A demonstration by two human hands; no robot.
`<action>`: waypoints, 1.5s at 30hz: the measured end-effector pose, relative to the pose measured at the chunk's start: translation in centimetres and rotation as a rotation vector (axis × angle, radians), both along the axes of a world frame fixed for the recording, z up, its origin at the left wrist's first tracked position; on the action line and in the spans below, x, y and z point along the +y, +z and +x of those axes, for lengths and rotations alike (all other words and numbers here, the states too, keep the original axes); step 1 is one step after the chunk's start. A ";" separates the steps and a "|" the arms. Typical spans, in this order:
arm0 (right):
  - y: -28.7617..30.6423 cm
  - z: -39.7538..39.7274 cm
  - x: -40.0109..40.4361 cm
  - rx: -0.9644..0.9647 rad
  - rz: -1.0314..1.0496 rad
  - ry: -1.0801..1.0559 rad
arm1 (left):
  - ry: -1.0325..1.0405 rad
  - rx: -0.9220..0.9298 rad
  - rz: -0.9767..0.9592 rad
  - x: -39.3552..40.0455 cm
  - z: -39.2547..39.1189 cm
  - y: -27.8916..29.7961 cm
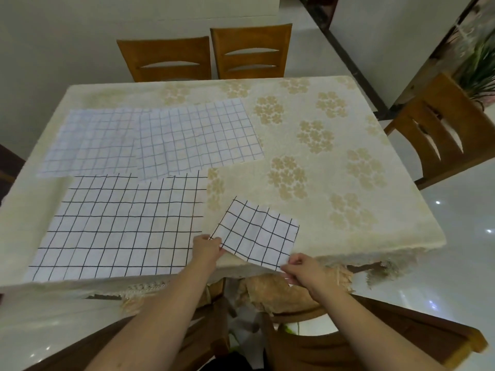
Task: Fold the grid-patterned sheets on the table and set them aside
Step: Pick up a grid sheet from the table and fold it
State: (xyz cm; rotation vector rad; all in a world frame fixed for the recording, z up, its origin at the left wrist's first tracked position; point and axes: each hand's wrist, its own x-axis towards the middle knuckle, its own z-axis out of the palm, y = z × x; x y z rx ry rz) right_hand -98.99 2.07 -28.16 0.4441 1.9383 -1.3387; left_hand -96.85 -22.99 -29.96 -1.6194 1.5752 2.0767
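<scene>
Head view: both hands, left hand [207,247] and right hand [302,269], pinch the folded sheet [258,234].

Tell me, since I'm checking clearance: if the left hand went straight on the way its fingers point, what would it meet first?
The left hand points up-right at the small folded sheet it already pinches; beyond that, only bare tablecloth, as far as the picture shows.

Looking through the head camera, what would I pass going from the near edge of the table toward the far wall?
The two hands, left and right, pinching the small folded sheet → the large black-grid sheet → the two pale blue-grid sheets → bare flowered tablecloth → two wooden chairs.
</scene>
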 end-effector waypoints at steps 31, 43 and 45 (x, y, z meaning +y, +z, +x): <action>-1.4 -13.5 -7.8 0.265 0.410 0.654 | -0.145 -0.027 -0.171 -2.7 2.0 -1.5; -0.6 -13.1 -7.7 0.175 0.168 0.483 | -0.065 0.014 -0.159 -3.4 1.1 -0.8; -0.1 -13.0 -7.4 0.108 0.083 0.418 | 0.027 0.045 0.009 -3.0 1.1 0.0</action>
